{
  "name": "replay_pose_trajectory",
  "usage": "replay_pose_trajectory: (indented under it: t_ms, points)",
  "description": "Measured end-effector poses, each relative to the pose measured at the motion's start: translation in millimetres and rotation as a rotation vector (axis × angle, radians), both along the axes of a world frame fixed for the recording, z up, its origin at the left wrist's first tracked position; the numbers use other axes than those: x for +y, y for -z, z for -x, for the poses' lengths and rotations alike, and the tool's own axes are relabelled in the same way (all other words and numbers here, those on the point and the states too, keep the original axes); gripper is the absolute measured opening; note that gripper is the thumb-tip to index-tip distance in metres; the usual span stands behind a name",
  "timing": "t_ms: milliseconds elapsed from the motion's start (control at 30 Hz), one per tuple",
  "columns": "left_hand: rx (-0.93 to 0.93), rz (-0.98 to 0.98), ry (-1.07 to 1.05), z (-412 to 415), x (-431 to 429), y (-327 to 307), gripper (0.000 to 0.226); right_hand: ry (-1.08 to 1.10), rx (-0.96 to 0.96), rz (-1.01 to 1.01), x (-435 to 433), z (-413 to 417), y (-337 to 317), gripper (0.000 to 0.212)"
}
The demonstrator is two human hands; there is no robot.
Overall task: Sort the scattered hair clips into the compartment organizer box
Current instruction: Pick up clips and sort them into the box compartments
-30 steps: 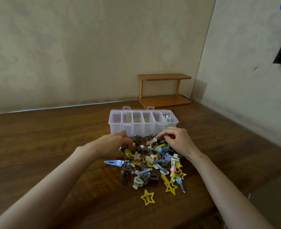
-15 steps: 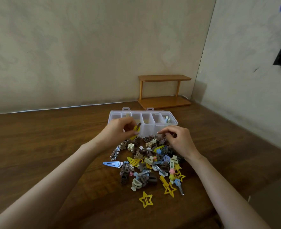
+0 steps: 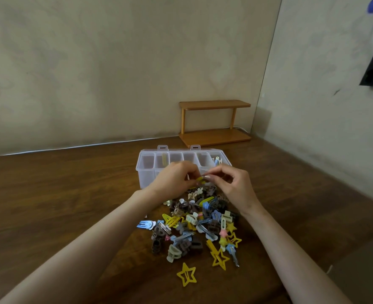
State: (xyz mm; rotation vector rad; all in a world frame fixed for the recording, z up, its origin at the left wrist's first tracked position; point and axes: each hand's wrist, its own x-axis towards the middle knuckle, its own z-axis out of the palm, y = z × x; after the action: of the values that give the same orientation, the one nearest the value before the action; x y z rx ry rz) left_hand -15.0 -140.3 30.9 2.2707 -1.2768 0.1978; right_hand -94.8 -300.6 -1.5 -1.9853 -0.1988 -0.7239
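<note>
Hair clips (image 3: pixel 199 224) of mixed colours lie heaped on the dark wooden worktop (image 3: pixel 60 194), just before the clear plastic compartment organizer box (image 3: pixel 147 170). Both the left hand (image 3: pixel 172 179) and the right hand (image 3: pixel 231 185) pinch one small yellow clip (image 3: pixel 200 179) with their fingers; best release one hand before dropping it in a matching compartment.

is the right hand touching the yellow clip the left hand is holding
Touching. In the head view the right hand has its fingertips pinched onto the yellow clip held by the left hand, no gap visible.
</note>
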Motion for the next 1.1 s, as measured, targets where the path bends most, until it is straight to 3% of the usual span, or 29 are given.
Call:
replay_pose_trajectory:
  t_ms: [267,433,700,800,1100]
  points:
    - [-0.047,0.041,-0.018,-1,14,0,0.010,-0.048,0.027,-0.101,3,1,-5,0.009]
    - [-0.008,0.062,-0.113,-3,42,1,0.006,0.200,-0.061,-0.147,-4,1,-15,0.004]
    - [0.034,-0.001,-0.123,-1,79,7,0.006,0.537,-0.089,0.351,-10,-41,-24,0.020]
    - [0.086,-0.080,-0.074,3,87,9,0.009,0.506,-0.024,0.484,-8,-51,-22,0.021]
    - [0.127,-0.523,0.023,1,100,7,0.030,0.466,-0.221,0.440,0,-10,4,0.013]
